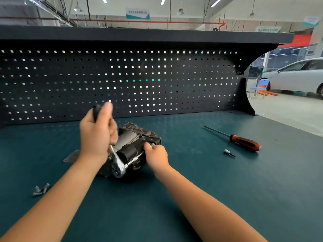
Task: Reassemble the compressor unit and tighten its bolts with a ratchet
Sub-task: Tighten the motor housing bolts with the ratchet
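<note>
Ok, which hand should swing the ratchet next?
Left: the left hand grips the black-handled chrome ratchet, while the right hand steadies its extension bar at the dark metal compressor.

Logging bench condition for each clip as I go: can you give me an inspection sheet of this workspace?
Surface: teal bench mat, flat.
Job's things: compressor unit lies mid-bench; ratchet with extension set against it.
Clutter: screwdriver and bit socket at right; loose bolts front left; metal plate beside the unit.
Hands: left hand grips the ratchet handle; right hand pinches the extension's far end.
Cables: nothing seen.
Surroundings: pegboard behind; white car and blue chair beyond.
</note>
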A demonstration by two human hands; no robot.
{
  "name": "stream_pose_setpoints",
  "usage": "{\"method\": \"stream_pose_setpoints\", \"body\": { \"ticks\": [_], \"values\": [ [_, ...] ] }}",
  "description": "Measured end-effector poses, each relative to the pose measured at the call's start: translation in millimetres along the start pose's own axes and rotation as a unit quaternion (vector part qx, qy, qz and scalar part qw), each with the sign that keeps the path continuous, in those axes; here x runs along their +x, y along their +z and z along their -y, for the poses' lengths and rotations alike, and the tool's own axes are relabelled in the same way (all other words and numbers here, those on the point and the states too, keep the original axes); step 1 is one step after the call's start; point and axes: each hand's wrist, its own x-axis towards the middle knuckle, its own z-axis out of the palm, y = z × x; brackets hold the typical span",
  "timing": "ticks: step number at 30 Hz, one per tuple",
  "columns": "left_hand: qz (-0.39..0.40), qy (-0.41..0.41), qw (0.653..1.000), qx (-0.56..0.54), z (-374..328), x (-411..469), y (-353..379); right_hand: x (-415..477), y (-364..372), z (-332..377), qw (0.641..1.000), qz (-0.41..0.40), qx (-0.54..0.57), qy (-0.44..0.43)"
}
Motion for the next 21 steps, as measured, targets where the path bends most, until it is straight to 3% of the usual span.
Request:
{"method": "stream_pose_setpoints", "body": {
  "ticks": [3, 6, 9, 11, 12, 14, 16, 17, 19, 21],
  "values": [
    [-0.131, -0.142, 0.976, -0.102, 10.7, 16.5, -16.0, 0.2, -2.4, 1.9, 1.000, 0.002, 0.015, -0.001],
    [-0.144, -0.168, 0.965, -0.143, 13.1, 16.8, -17.6, 1.6, -2.9, 0.4, 1.000, 0.010, 0.017, 0.004],
    [-0.035, -0.050, 0.995, -0.073, 0.5, 3.3, -3.2, 3.5, -4.8, -1.7, 1.000, 0.020, 0.010, 0.017],
    [0.076, 0.072, 0.994, 0.019, -9.9, -13.0, 11.5, 8.0, -5.5, -4.2, 1.000, 0.009, -0.019, 0.013],
    [0.140, 0.146, 0.976, 0.086, -12.2, -22.0, 17.3, 9.9, -5.2, -6.6, 0.999, 0.010, -0.029, 0.008],
    [0.280, 0.272, 0.889, 0.241, -9.4, -39.0, 25.6, 9.6, -4.8, -10.6, 0.998, 0.054, -0.033, -0.029],
    [0.388, 0.303, 0.806, 0.329, -3.3, -51.3, 31.3, 7.7, -3.5, -12.3, 0.992, 0.103, 0.046, -0.048],
    [0.406, 0.298, 0.796, 0.335, -1.7, -52.9, 32.8, 6.6, -4.1, -10.4, 0.990, 0.114, 0.077, -0.040],
    [0.370, 0.279, 0.840, 0.283, -4.0, -47.3, 32.3, 7.0, -3.5, -6.0, 0.994, 0.087, 0.053, -0.030],
    [0.271, 0.192, 0.926, 0.180, -10.2, -35.8, 27.3, 7.1, -2.6, -3.5, 0.998, 0.054, -0.008, -0.030]
  ]
}}
